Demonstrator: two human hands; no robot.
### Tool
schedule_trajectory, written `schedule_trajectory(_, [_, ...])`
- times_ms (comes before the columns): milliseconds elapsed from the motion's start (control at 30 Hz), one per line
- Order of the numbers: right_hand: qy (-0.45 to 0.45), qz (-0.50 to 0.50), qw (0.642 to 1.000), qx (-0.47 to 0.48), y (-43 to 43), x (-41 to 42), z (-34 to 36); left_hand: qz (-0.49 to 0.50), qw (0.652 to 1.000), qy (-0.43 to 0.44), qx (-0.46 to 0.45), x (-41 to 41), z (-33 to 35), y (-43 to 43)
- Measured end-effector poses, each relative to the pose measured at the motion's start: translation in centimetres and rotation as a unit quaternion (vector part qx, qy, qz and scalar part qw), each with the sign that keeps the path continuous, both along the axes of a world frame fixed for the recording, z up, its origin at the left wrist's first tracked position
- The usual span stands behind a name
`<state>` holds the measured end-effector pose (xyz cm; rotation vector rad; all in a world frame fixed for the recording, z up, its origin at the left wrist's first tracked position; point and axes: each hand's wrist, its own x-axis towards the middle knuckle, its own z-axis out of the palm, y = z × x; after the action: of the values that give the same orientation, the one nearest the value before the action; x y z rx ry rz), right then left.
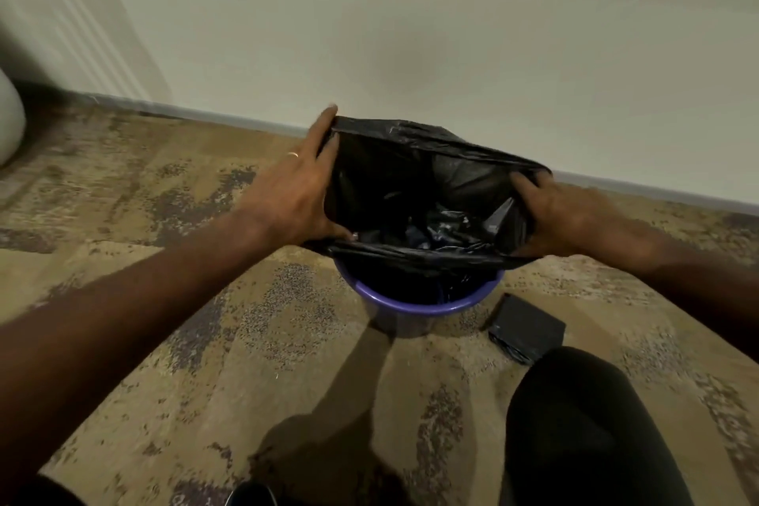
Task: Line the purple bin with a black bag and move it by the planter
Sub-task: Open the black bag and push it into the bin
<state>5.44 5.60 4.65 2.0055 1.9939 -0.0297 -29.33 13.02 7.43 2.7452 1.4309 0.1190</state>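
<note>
A black plastic bag (415, 173) is stretched wide at its mouth above the purple bin (415, 306), which stands on the carpet near the wall. The bag's lower part hangs down inside the bin, and only the bin's near rim shows. My left hand (295, 193) grips the bag's left edge, thumb under and fingers over the top. My right hand (550, 214) grips the right edge. A white rounded object (10, 127) at the far left edge may be the planter; only a sliver shows.
A folded stack of black bags (525, 329) lies on the patterned carpet (205, 341) just right of the bin. My knee in dark trousers (583, 423) is at the lower right. A pale wall with a grey skirting (230, 117) runs behind the bin.
</note>
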Motion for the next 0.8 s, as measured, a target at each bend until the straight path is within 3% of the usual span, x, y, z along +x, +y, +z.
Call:
schedule_trajectory(167, [0.000,0.034,0.999,0.022,-1.3,1.8,0.8,0.008,0.999,0.052,0.001,0.1,-2.7,-2.0])
schedule_trajectory(300, [0.044,0.070,0.994,0.070,-3.1,3.3,-0.4,-0.050,0.997,0.054,-0.003,-0.9,-4.0,-3.1])
schedule_trajectory(400, [0.079,0.084,0.989,0.091,-4.6,4.3,-1.8,-0.097,0.995,0.029,0.006,-2.1,-4.0,-4.1])
schedule_trajectory(667, [0.029,0.082,0.996,0.032,-6.7,5.3,-8.8,-0.101,0.992,-0.047,-0.057,-2.5,-10.7,-7.0])
schedule_trajectory(800, [0.092,0.070,0.992,0.041,-4.4,5.9,-9.2,-0.096,0.989,-0.081,-0.073,-1.8,-12.4,-3.3])
